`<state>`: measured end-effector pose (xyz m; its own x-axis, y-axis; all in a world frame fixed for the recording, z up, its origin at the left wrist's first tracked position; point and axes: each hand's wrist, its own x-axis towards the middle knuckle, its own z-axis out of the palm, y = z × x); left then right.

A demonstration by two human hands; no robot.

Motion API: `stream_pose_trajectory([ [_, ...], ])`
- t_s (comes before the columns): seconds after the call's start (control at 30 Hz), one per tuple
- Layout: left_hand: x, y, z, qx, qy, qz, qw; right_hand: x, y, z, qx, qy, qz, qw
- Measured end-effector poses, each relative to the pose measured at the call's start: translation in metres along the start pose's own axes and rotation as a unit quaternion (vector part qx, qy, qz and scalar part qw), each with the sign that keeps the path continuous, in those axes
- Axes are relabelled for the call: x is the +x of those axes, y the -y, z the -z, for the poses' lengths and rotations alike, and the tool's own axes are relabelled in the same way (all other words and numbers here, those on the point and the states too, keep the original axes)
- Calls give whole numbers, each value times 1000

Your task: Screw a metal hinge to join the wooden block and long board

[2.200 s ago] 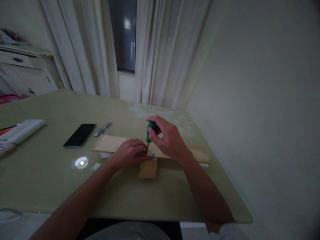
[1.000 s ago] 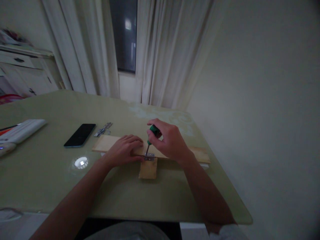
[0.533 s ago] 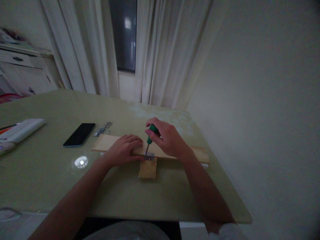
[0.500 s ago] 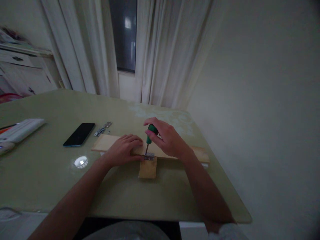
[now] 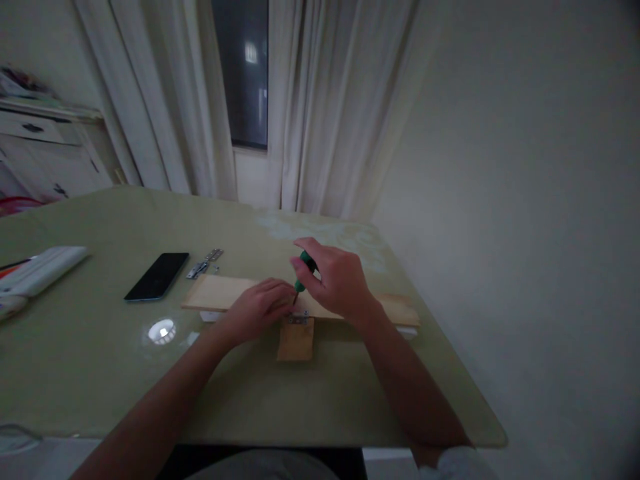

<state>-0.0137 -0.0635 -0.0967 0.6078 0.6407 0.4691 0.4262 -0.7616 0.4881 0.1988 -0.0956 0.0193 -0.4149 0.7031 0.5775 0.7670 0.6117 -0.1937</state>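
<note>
A green-handled screwdriver (image 5: 300, 285) is gripped in my right hand (image 5: 340, 277), its shaft pointing down at a small metal hinge (image 5: 299, 317). The hinge lies across the joint between a long pale wooden board (image 5: 215, 292) and a short wooden piece (image 5: 295, 341) that sticks out toward me. My left hand (image 5: 260, 307) rests on the board, its fingers drawn together in a pinch beside the screwdriver's tip. Anything between those fingertips is hidden. White supports (image 5: 213, 316) show beneath the board.
Left of the board, a black phone (image 5: 157, 277) lies on the green-covered table (image 5: 100, 373). Loose metal hinges (image 5: 204, 264) with small bits of hardware are behind the board. A white case (image 5: 47, 270) sits at far left. The wall (image 5: 500, 233) rises along the right side.
My left fingers have moved from the hinge's left edge up and right, to the screwdriver's tip. The screwdriver's tip has risen slightly from the hinge area, and my right hand still holds it.
</note>
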Motion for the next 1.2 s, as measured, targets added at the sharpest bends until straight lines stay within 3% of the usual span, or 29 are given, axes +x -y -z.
stream_pose_trajectory([
  [0.07,2,-7,-4,-122,-3,36,992,0,0,0,-13,4,-24,1000],
  [0.17,5,-12,-6,-236,5,59,970,-1,0,2,47,18,61,997],
  [0.23,6,-12,-6,-261,-3,63,963,-1,1,2,57,14,81,995],
  [0.4,8,-8,-7,-285,-25,87,954,0,4,1,-11,26,-29,999],
  [0.6,11,-3,-9,-311,-50,93,945,1,1,10,163,65,104,979],
  [0.8,11,-4,-16,-262,-67,88,959,2,0,2,8,40,-39,998],
  [0.93,6,-7,-16,-237,-39,93,966,0,-1,5,109,63,62,990],
  [1.0,4,-8,-15,-251,-20,95,963,0,-1,9,126,68,79,987],
  [1.13,3,-7,-15,-272,-15,105,956,0,0,6,-7,34,-31,999],
  [1.2,3,-6,-16,-269,-21,107,957,1,1,3,-19,30,-43,998],
])
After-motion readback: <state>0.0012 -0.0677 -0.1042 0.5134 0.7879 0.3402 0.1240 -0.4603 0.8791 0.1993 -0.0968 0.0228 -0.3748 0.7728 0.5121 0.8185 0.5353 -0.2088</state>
